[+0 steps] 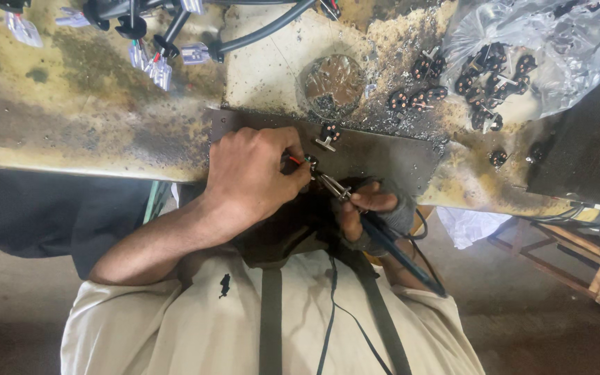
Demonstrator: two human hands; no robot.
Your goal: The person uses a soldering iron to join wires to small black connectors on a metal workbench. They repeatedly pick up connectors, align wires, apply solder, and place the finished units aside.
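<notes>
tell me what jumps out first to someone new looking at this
At the centre, the left hand pinches a small black part with a red wire, while the right hand brings the tip of a soldering iron to it over a dark metal plate. The scorched, stained workbench surrounds them, and at upper right a clear plastic bag spills more small black parts.

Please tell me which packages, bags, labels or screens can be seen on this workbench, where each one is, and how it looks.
Clear plastic bag: top right of the workbench, crumpled and shiny, open, with small black parts lying on it.
Small clear packets: top left, beside the black cables, glossy with small dark and red bits inside.
No labels, signs or screens can be made out.
</notes>
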